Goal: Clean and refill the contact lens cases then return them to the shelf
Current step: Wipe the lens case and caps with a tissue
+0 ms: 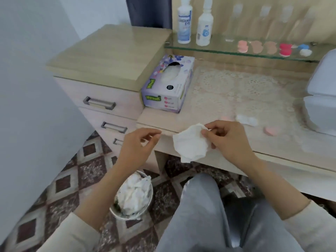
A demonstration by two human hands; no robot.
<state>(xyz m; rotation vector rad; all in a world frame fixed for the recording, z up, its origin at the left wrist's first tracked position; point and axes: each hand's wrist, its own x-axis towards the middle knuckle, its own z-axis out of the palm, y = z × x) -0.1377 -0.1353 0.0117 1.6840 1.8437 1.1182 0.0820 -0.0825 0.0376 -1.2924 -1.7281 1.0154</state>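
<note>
Case (247, 120) in work lies open on the desk (287, 142), at 1 o'clock of the right hand (231, 140). Right hand pinches a tissue (190, 144) at its top edge, thumb against forefinger. The tissue hangs soft, white and crumpled over the desk's front edge. Left hand (138, 144) is at 9 o'clock of the tissue and apart from it, fingers loosely curled, thumb near forefinger, nothing seen in it.

The case is a white matte plastic base with two joined round wells. A pink cap (271, 131) sits at 2 o'clock of the right hand. A pinkish bit (226, 118) at 12 is blurred, likely the second cap. Caps off plus tissue in hand: looks like the wipe or dry stage. Can't tell if the wells hold liquid, so refill is probably still to do, then capping and return.

Farther out, the glass shelf (221, 47) at 12 to 1 o'clock carries five shelf cases (271, 47) in a row: pink, two beige, red, blue-white. All seem capped; which are already cleaned can't be told. Two white plastic bottles (204, 24) stand at the shelf's left end. A purple cardboard box (168, 86) of tissues is at 11 o'clock on the desk. A lace doily (236, 91) covers the desk centre. The bin (116, 213) is at 7 o'clock on the floor, round and full of crumpled tissues, which hints at several wipes done.
</note>
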